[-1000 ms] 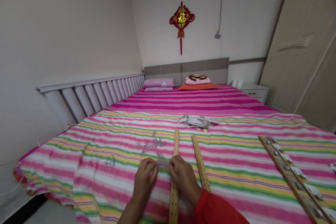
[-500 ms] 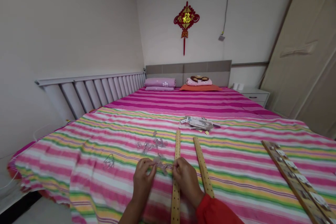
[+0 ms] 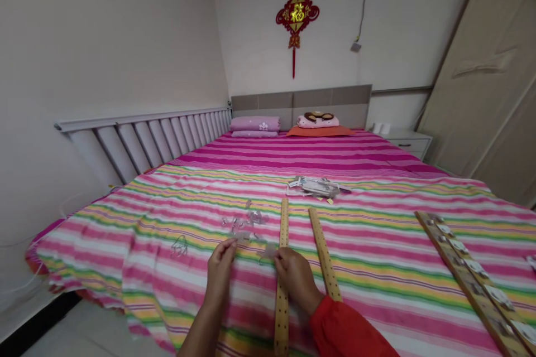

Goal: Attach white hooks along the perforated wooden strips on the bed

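Note:
My left hand [image 3: 221, 268] is closed in a pinch at the edge of a small clear plastic packet [image 3: 243, 236]. Between the thumb and fingers of my right hand [image 3: 296, 274] is another small clear plastic piece [image 3: 270, 251], with what looks like a thin wire or hook hanging from it. Just beyond both hands lies a loose pile of small clear packets [image 3: 253, 216] with tiny shiny bits. A wooden strip with rows of holes [image 3: 282, 307] runs under my right fingertips. A second holed strip [image 3: 323, 245] lies to its right.
A striped bedspread [image 3: 159, 284] covers the bed. Thin dark wire loops [image 3: 179, 246] lie at left. A heap of flat packets [image 3: 316, 186] sits farther back. At right, a wooden board [image 3: 456, 273] carries several white cards. A slatted rail [image 3: 146, 142] borders the left side.
My hands, close together before, have moved apart, the left one to the left. Each now has a separate clear piece. The view has tilted slightly downward.

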A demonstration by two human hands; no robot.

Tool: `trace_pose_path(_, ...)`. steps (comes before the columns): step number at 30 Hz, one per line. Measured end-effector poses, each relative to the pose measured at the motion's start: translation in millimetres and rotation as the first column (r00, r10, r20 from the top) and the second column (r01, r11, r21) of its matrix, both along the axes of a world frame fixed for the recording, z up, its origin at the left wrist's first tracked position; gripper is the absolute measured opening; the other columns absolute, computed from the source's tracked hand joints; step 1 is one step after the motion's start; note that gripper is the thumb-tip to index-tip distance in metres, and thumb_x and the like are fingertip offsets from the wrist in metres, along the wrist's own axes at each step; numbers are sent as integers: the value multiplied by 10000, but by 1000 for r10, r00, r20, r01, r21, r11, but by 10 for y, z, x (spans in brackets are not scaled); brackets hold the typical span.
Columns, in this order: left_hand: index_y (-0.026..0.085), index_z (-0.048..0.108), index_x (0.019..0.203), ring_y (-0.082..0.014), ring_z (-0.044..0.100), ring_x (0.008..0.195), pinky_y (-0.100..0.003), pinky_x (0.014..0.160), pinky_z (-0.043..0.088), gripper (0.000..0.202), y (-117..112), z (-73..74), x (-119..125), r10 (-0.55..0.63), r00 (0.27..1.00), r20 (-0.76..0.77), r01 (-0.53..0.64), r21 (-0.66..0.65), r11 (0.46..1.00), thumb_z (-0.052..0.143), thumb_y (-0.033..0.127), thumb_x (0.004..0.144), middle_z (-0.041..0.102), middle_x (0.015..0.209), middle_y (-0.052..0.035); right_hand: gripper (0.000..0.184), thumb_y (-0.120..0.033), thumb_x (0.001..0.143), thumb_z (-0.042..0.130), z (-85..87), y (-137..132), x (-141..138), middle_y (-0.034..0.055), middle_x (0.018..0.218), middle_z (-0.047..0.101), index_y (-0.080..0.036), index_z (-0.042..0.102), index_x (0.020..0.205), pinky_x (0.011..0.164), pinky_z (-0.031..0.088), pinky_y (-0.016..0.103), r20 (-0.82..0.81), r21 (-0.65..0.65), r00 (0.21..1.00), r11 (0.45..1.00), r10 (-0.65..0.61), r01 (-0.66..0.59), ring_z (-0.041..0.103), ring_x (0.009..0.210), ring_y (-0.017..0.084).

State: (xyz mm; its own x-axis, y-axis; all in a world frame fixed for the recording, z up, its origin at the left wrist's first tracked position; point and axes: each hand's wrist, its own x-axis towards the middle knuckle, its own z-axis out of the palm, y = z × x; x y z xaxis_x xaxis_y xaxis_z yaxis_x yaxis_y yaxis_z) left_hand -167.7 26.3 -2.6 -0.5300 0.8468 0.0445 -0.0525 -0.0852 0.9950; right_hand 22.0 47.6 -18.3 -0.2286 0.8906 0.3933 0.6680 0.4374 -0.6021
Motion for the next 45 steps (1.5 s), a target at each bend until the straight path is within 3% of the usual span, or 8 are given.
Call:
trace_pose_path(6, 180, 688, 850, -161, 595, 860, -202, 627, 417, 379, -142, 294, 173, -65, 977, 204, 70, -15, 997, 722, 473, 612, 671, 919, -41, 143, -186, 769, 512, -13, -62, 3, -45, 530, 501, -212, 501, 629, 488, 298, 220, -300, -137, 952, 985, 59, -104, 485, 514, 129)
trace_pose_path(12, 176, 680, 875, -127, 614, 731, -203, 566, 432, 309, -248, 267, 492, -133, 894, 427, 152, -9, 988, 719, 379, 645, 682, 941, -81, 193, -381, 737, 612, 172, -212, 115, -27, 579, 561, -192, 599, 700, 448, 368, 232, -712, -247, 703, 936, 2, -252, 483, 477, 124)
trace_pose_path(17, 170, 669, 846, -156, 596, 757, -234, 624, 443, 389, -410, 293, 752, -262, 952, 155, 276, -76, 958, 672, 510, 658, 677, 866, -54, 354, -524, 700, 650, 272, -396, 454, -21, 519, 568, -171, 676, 706, 406, 349, 247, -783, -301, 605, 939, -143, -168, 425, 376, 104)
trace_pose_path(22, 168, 655, 724, -145, 543, 657, -238, 602, 409, 343, -576, 385, 991, -476, 876, -76, 465, -127, 876, 624, 508, 696, 618, 667, -1, 289, -460, 686, 703, 301, -690, 862, 60, 729, 694, -191, 755, 776, 625, 470, 298, -749, -207, 650, 977, -126, -48, 605, 686, 205)
trace_pose_path(31, 172, 599, 628, -137, 526, 610, -255, 624, 417, 302, -713, 230, 1499, -652, 756, -56, 637, -162, 754, 623, 470, 676, 572, 589, 15, 328, -511, 651, 722, 63, -1095, 1287, 47, 624, 664, -184, 733, 680, 543, 459, 281, -703, -266, 692, 963, -163, -44, 568, 571, 169)
trace_pose_path(36, 165, 615, 645, -133, 536, 596, -254, 605, 411, 283, -652, 126, 1657, -636, 769, -63, 619, -176, 766, 630, 447, 674, 583, 584, 14, 356, -517, 581, 766, 15, -1138, 1360, 4, 527, 621, -175, 684, 639, 471, 403, 247, -768, -398, 583, 911, -264, -112, 503, 475, 125)
trace_pose_path(41, 137, 648, 897, -150, 588, 608, -271, 614, 439, 414, -592, -21, 1750, -569, 818, 81, 573, -188, 798, 723, 407, 592, 639, 625, 3, 360, -495, 539, 784, -63, -1163, 1296, -34, 456, 548, -167, 662, 623, 420, 347, 228, -792, -492, 476, 861, -382, -127, 440, 413, 97)
trace_pose_path(45, 128, 645, 853, -192, 637, 738, -299, 686, 470, 408, -633, -178, 1756, -533, 840, 100, 542, -177, 821, 745, 404, 570, 692, 762, -63, 325, -455, 522, 783, -182, -1207, 1239, -24, 451, 565, -163, 665, 603, 416, 338, 229, -783, -547, 417, 830, -462, -108, 433, 403, 95)
